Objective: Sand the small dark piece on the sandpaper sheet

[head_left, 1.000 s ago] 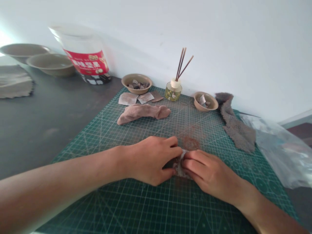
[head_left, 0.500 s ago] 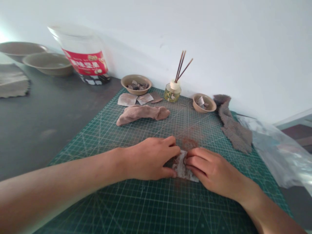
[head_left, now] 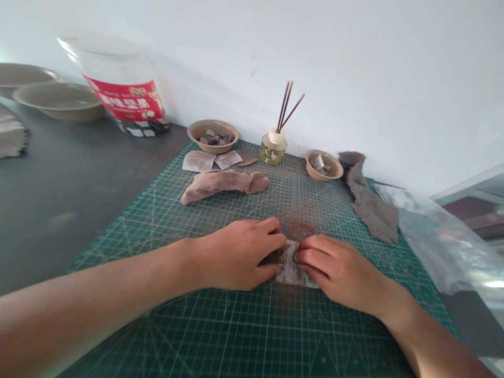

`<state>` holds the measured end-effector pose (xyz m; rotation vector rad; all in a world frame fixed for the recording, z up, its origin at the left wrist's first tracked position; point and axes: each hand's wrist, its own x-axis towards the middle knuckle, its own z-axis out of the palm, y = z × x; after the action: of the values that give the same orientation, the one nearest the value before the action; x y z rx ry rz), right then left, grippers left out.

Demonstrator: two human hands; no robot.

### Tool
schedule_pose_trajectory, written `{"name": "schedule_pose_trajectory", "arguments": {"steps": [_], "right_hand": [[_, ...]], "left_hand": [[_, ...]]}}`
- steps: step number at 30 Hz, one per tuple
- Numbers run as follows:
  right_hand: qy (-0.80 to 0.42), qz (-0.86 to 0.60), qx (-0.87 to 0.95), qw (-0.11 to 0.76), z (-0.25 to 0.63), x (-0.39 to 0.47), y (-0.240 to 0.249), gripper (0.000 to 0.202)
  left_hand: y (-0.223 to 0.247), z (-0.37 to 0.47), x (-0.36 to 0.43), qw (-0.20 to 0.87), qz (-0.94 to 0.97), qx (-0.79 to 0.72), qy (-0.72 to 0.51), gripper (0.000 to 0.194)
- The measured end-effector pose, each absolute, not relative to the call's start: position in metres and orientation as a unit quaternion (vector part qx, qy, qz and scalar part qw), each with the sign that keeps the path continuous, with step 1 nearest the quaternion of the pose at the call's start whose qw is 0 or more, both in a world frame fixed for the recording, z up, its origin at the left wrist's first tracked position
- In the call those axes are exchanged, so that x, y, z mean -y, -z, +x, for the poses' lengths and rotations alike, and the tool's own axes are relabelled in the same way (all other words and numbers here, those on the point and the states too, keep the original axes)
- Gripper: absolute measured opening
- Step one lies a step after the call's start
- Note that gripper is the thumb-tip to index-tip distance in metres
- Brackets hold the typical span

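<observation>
A small pale sheet streaked with reddish-brown powder [head_left: 289,265], perhaps sandpaper, lies on the green cutting mat [head_left: 205,331]. My left hand [head_left: 246,254] grips its left edge, thumb at the near side and curled fingers at the far side. My right hand [head_left: 338,268] is closed, its fingertips bunched together and pressed down on the sheet's right part. Whatever sits under those fingertips is mostly hidden; only a small dark edge shows. Reddish-brown dust [head_left: 301,229] is scattered on the mat just beyond the sheet.
A rumpled brown cloth [head_left: 226,185] lies behind my left hand. Further back are flat sheet pieces [head_left: 199,161], a bowl of fragments [head_left: 212,136], a reed diffuser [head_left: 273,147] and a smaller bowl [head_left: 324,166]. Grey cloth [head_left: 372,210] and clear plastic [head_left: 437,241] lie right; a tub [head_left: 126,100] stands left.
The view has turned slightly right, so everything appears shifted a little left. Both hands keep their hold; the right fingertips remain pressed on the sheet.
</observation>
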<state>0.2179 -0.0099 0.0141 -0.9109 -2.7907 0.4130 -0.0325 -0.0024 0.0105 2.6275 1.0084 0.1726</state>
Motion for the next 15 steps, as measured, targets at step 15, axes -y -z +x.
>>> {"name": "schedule_pose_trajectory", "arguments": {"steps": [15], "right_hand": [[-0.104,-0.314,0.936,0.125,0.2093,0.0132,-0.0113,0.015]], "left_hand": [[-0.0090,-0.0301,0.0060,0.147,0.920,-0.359,-0.058,0.028]]}}
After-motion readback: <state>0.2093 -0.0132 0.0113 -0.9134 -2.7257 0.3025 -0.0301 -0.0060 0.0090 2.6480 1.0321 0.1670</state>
